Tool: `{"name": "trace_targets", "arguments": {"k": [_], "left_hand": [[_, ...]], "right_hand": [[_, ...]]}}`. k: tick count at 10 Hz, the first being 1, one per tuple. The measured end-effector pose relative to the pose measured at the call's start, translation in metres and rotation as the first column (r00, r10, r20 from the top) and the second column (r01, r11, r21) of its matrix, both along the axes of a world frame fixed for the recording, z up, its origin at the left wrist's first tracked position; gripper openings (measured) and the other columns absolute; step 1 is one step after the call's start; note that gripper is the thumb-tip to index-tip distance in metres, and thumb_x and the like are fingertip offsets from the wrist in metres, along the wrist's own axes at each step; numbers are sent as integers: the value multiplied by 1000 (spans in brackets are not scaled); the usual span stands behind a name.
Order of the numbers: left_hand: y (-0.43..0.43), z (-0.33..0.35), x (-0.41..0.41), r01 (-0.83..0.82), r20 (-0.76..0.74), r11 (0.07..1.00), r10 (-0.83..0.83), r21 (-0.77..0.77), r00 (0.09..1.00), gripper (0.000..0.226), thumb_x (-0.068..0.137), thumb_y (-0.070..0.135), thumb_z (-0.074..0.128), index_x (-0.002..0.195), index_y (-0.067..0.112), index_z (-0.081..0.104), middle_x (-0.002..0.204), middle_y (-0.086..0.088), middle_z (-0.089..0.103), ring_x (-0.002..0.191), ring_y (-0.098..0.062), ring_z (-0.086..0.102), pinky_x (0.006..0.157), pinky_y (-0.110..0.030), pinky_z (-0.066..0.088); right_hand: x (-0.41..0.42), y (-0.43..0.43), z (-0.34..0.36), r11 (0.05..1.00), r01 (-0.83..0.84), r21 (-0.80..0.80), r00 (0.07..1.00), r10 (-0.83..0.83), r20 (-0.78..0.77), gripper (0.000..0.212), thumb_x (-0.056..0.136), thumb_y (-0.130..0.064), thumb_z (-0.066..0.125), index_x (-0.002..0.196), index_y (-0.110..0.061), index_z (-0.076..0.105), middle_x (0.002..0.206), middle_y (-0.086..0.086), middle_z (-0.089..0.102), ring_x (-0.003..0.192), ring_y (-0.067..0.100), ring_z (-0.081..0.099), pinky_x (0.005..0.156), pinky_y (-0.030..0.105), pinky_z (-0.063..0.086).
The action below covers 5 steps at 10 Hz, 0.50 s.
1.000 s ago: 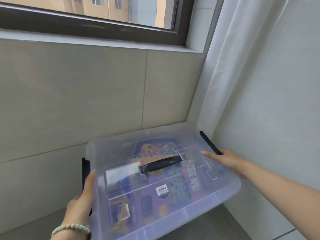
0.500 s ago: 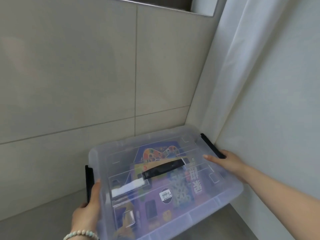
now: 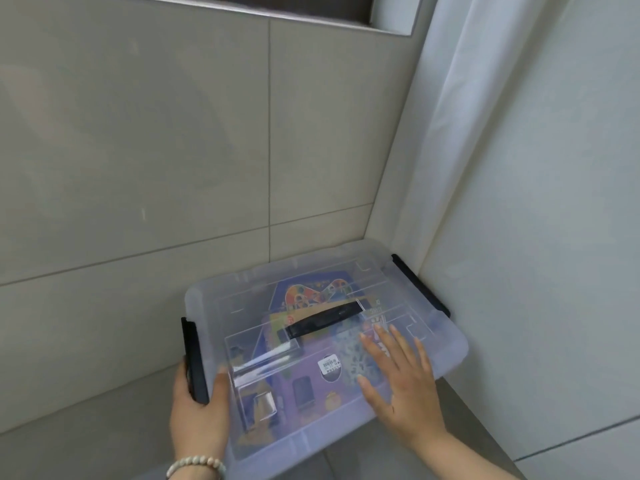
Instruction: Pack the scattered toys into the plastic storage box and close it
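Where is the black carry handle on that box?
In the head view, the black carry handle lies centred on the lid, just beyond the right hand.

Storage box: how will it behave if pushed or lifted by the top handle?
Probably slides, not tips: the storage box is low and wide on smooth floor. Thin clear lid likely flexes under the right hand. Handle sits central, so probably a level lift.

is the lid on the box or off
On. The clear lid sits flat over the box, toys showing through it, right hand flat on top. Whether the black side clips are snapped shut, cannot tell.
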<state>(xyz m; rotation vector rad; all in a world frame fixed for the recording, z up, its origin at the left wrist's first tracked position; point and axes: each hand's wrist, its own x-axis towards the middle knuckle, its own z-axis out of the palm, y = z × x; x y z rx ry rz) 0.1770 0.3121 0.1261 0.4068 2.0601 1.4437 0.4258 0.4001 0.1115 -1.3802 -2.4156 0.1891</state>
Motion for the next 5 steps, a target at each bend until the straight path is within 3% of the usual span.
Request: {"name": "trace_targets", "arguments": {"k": [1, 2, 3, 4, 5], "left_hand": [[5, -1, 6, -19, -16, 999, 20, 29, 1000, 58, 89, 24, 59, 143, 23, 37, 138, -8, 50, 121, -34, 50, 104, -41, 37], [8, -2, 13, -42, -15, 998, 43, 45, 999, 57, 90, 23, 57, 143, 24, 36, 137, -7, 51, 120, -34, 51, 101, -39, 37], [9, 0, 15, -46, -23, 999, 46, 9, 999, 58, 90, 23, 56, 144, 24, 34, 138, -7, 50, 121, -36, 49, 103, -41, 37], [4, 5, 9, 24, 24, 999, -23, -26, 999, 63, 90, 29, 57, 146, 22, 29, 142, -8, 45, 124, -37, 47, 104, -43, 36], [-8, 22, -2, 151, -3, 982, -152, -117, 988, 83, 84, 46, 59, 149, 16, 17, 152, -11, 28, 136, -34, 32, 111, -47, 29]], "right_hand": [[1, 15, 3, 1000, 25, -3, 1000, -25, -12, 51, 91, -60, 24, 137, -43, 41, 147, -12, 37, 140, 10, 23, 115, 39, 9], [5, 21, 1, 999, 29, -38, 999, -28, 39, 49, 88, -56, 31, 135, -45, 40, 144, -10, 43, 137, 12, 28, 113, 38, 13], [4, 18, 11, 994, 27, -104, 993, -14, 119, 57, 87, -68, 15, 139, -50, 29, 150, -12, 30, 143, 14, 20, 115, 34, 2], [3, 15, 32, 970, 35, -240, 969, 26, 247, 81, 68, -77, -10, 143, -50, 1, 156, -16, -7, 142, 6, -17, 114, 31, -19], [-6, 4, 58, 941, 94, -326, 986, -42, 163, 83, 71, -74, -4, 147, -41, -2, 156, -13, -13, 143, 7, -18, 115, 32, -13]]}}
